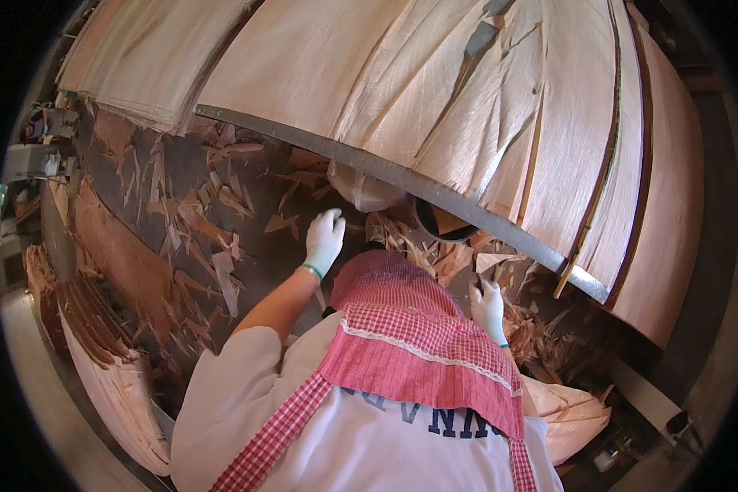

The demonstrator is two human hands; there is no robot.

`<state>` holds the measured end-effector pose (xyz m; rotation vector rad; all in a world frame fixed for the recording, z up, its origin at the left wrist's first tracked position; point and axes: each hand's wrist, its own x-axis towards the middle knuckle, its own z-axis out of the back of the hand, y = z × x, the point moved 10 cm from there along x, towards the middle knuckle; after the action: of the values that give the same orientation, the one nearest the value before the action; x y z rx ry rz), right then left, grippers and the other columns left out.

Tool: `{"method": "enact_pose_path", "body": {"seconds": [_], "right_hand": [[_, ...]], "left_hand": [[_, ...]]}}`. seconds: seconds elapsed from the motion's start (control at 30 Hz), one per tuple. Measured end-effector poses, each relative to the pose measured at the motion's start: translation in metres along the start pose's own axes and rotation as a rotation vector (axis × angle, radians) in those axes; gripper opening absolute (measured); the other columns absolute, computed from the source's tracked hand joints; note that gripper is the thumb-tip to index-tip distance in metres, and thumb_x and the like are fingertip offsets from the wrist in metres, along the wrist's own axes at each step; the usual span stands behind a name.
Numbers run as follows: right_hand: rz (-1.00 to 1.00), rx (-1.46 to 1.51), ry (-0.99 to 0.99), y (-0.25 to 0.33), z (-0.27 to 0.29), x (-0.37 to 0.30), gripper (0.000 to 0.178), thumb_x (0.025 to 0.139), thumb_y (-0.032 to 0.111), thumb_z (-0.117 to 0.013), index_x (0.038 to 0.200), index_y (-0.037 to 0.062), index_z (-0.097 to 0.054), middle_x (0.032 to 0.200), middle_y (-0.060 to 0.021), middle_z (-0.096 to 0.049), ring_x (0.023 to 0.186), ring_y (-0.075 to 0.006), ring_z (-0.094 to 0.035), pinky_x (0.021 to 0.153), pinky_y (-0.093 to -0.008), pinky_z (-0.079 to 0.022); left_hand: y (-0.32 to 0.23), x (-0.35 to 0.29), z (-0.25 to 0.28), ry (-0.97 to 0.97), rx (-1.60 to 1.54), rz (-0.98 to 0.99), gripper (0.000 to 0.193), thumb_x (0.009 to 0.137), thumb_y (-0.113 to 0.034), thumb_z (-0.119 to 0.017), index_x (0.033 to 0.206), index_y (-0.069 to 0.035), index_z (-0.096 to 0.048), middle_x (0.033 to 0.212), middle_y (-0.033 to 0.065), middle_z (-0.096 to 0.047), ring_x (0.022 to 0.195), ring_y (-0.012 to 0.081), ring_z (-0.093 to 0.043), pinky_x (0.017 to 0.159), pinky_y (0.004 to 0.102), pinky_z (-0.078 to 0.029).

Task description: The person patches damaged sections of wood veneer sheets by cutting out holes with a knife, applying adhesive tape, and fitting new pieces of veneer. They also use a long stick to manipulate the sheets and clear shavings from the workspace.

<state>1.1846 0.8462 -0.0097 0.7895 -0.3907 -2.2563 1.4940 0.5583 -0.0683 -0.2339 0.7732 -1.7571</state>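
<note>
My left hand [325, 236], in a white glove with a green cuff, hovers over the littered floor in front of the table. Its fingers reach forward, loosely bent, and nothing shows in them. My right hand [488, 310], gloved the same way, is low beside my apron, close to the table's metal edge [451, 195]. Its fingers are curled around a small dark thing, too little of which shows to name. Beyond both hands, wide thin wood veneer sheets [435, 90] cover the table, with splits and a dark gap in the middle.
Under the table edge stand a dark bucket [443, 225] with wood in it and a pale rounded bundle [362, 189]. Torn veneer scraps [197, 217] litter the floor. Stacked veneer [111, 369] lies at left. A narrow strip [567, 275] juts over the edge at right.
</note>
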Motion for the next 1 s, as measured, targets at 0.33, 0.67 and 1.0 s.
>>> {"method": "enact_pose_path", "body": {"seconds": [0.33,0.67,1.0], "right_hand": [[0.221,0.357,0.116,0.086,-0.029,0.047,0.014,0.086,0.015,-0.061,0.089,0.0016,-0.064,0.086,-0.0203,-0.065,0.083,-0.0362,-0.063,0.075,-0.0413,-0.050],[0.285,0.212,0.193,0.089,-0.076,0.066,0.028,0.089,0.027,-0.058,0.101,0.0024,-0.064,0.086,-0.0225,-0.066,0.082,-0.0398,-0.065,0.071,-0.0443,-0.050],[0.351,-0.072,0.318,0.050,-0.132,0.091,0.039,0.091,0.031,-0.056,0.114,0.0005,-0.063,0.101,-0.0289,-0.065,0.095,-0.0424,-0.063,0.081,-0.0445,-0.049]], "left_hand": [[0.030,0.091,-0.065,0.050,0.103,0.375,0.040,0.084,-0.042,-0.061,0.099,-0.006,-0.067,0.105,0.0244,-0.066,0.097,0.0428,-0.063,0.083,0.0516,-0.051],[0.026,0.087,-0.072,0.225,0.171,0.367,0.060,0.077,-0.042,-0.070,0.119,-0.001,-0.059,0.121,0.0240,-0.061,0.112,0.0403,-0.058,0.095,0.0457,-0.047],[0.028,0.056,-0.054,0.276,-0.185,0.208,0.026,0.082,-0.023,-0.070,0.094,-0.001,-0.065,0.092,0.0162,-0.070,0.083,0.0296,-0.069,0.072,0.0417,-0.054]]}}
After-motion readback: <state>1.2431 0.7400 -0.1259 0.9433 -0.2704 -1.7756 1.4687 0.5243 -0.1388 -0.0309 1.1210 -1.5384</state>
